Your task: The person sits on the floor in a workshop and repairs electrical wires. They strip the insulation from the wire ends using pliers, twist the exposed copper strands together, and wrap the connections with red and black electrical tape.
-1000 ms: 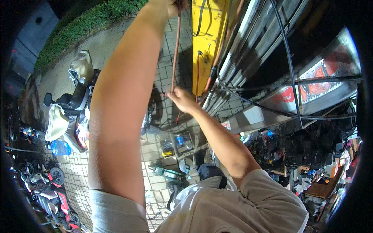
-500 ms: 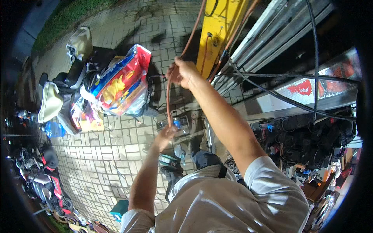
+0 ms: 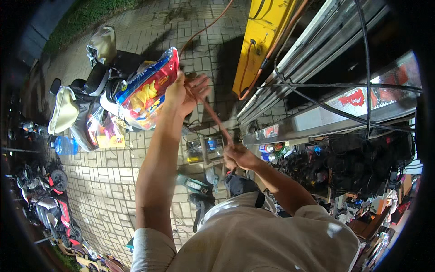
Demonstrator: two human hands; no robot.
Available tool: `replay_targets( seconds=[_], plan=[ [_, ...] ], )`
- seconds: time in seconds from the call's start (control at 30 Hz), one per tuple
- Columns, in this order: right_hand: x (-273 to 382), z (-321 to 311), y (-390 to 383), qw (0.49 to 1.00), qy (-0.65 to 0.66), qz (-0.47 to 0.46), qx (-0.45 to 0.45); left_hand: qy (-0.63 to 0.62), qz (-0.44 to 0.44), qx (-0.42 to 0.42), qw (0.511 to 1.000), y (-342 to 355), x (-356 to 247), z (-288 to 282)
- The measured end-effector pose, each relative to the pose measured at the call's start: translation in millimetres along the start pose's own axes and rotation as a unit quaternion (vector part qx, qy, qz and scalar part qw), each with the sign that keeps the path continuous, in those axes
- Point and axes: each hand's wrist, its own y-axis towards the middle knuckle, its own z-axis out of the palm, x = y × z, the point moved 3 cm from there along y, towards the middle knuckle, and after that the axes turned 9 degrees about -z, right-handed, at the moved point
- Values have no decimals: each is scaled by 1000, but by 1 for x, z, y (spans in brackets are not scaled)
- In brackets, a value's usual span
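Note:
My left hand (image 3: 186,94) is raised at the middle, fingers spread, with a reddish-brown hose (image 3: 215,118) at its fingers. Below and to its right, my right hand (image 3: 238,155) is closed on the hose's lower part. The hose's far stretch curves up toward the top of the view, beside a yellow post (image 3: 258,27) that carries other hoses and cables. Just left of my left hand, a large red-and-blue plastic package (image 3: 149,88) lies on a parked scooter (image 3: 85,84).
Metal rails (image 3: 308,41) and crossing black cables (image 3: 367,54) stand on the right, above a cluttered dark shelf area (image 3: 344,163). Motorcycles (image 3: 52,204) line the left edge, near a blue water jug (image 3: 64,145). Tools (image 3: 192,183) lie on the pavement (image 3: 104,186) below.
My hands have alternated along the hose: the left dropped, then rose with spread fingers, while the right rose, then came down gripping it. The hose's upper stretch now curves more slackly.

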Motion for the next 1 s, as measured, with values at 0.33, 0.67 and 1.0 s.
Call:
replay_targets(
  seconds=[0.33,0.67,1.0],
  plan=[
    [243,116,79,848,489,-173,-105,376,-82,362,849,-160,85,28],
    [321,90,127,890,319,-303,-120,403,445,-18,800,-141,-56,140],
    [404,69,158,828,-87,-480,-278,318,565,48,760,-8,-207,372]
  ],
)
